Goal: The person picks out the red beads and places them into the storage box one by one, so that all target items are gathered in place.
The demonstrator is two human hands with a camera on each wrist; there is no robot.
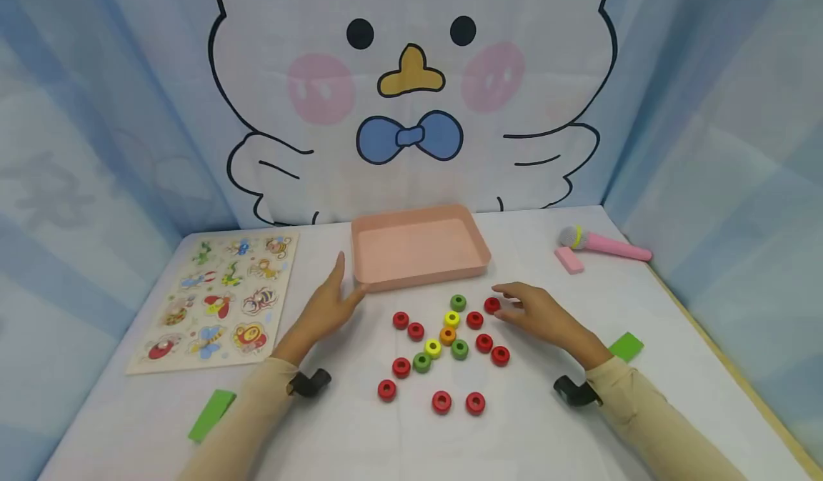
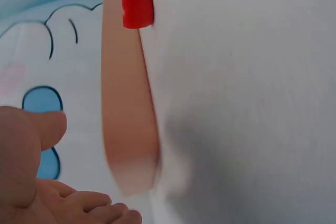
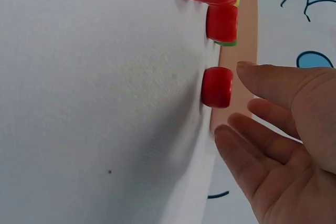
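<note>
Several small rings in red, green, yellow and orange lie scattered on the white table in front of a shallow pink tray (image 1: 472,270) that holds nothing. My right hand (image 1: 514,308) hovers with relaxed, straight fingers just right of a red ring (image 1: 491,304), close to it but not gripping. In the right wrist view that red ring (image 3: 217,86) sits a short gap from my fingertips (image 3: 247,69). My left hand (image 1: 339,284) lies open by the tray's front left corner, thumb near its wall. The left wrist view shows my palm (image 2: 31,182) beside the tray (image 2: 128,114).
A wooden insect puzzle board (image 1: 218,299) lies at the left. A pink toy microphone (image 1: 604,245) and a pink block (image 1: 569,260) sit at the back right. Green blocks lie at the front left (image 1: 212,413) and right (image 1: 626,346). Cloth walls enclose the table.
</note>
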